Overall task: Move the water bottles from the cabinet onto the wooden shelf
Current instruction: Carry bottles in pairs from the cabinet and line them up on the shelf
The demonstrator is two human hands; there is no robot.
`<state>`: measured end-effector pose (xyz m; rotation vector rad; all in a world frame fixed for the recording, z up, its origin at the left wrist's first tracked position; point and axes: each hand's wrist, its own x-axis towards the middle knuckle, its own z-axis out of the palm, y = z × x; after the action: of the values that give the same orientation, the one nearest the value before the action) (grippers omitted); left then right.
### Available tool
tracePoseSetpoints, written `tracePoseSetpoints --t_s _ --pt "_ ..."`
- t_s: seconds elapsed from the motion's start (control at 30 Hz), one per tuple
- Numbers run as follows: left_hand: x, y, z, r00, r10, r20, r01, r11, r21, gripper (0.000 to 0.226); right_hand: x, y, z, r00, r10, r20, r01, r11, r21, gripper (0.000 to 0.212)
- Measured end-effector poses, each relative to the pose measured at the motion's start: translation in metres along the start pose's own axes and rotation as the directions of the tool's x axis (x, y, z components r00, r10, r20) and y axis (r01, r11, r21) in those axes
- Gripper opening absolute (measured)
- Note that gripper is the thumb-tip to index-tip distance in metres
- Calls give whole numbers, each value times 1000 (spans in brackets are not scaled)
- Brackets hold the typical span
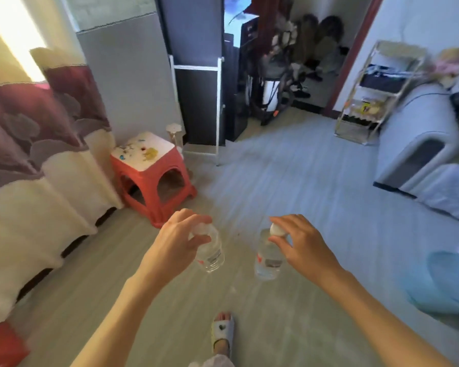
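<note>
My left hand grips a clear water bottle by its white cap, and the bottle hangs down over the floor. In my right hand hangs a second clear water bottle, also held by the cap. Both bottles carry labels and dangle side by side in front of me. A light wooden shelf with several tiers stands at the far right against the wall, with items on its tiers. No cabinet can be identified in this view.
A red plastic stool with a white top stands to the left ahead. A bed with a maroon and cream cover runs along the left. A grey sofa sits right. A white rack and an open doorway lie ahead. My slippered foot is below.
</note>
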<state>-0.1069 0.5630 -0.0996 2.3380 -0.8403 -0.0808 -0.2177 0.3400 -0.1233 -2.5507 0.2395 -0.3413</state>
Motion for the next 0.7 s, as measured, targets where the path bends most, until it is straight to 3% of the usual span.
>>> tracePoseSetpoints --t_s 0.3,0.47,0.7 --pt "216 49 69 939 248 238 -237 969 -76 31 81 109 -57 912 352 -211 -361 933 0 37" --pt "320 78 119 893 289 344 -258 957 -136 31 136 180 -94 851 447 -277 -461 887 16 37" --pt "469 132 205 867 319 383 -284 948 -146 31 228 308 -145 812 482 -329 -508 861 10 35"
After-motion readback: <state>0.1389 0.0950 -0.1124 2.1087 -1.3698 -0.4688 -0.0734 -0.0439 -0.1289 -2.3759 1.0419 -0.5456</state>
